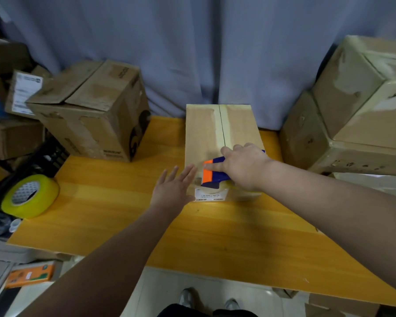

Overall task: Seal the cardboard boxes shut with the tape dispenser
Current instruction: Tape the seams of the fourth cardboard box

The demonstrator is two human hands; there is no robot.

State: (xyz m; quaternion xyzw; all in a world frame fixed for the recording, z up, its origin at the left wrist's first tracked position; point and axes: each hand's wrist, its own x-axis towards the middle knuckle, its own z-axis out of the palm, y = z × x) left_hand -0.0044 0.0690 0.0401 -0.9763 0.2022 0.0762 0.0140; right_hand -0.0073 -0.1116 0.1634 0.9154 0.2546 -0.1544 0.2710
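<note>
A closed cardboard box [204,133] lies in the middle of the yellow wooden table [128,220], its flaps meeting in a centre seam with a strip of clear tape along it. My right hand [242,165] grips a blue and orange tape dispenser [212,176] at the near end of the box top, forefinger stretched along it. The dispenser's tape roll is mostly hidden under my hand. My left hand [174,188] lies flat with fingers straight against the box's near left edge.
A spare roll of yellowish tape [30,196] stands at the table's left end. A taller open-flapped box [92,110] sits at the back left. Taped boxes [357,106] are stacked at the right. A blue curtain hangs behind.
</note>
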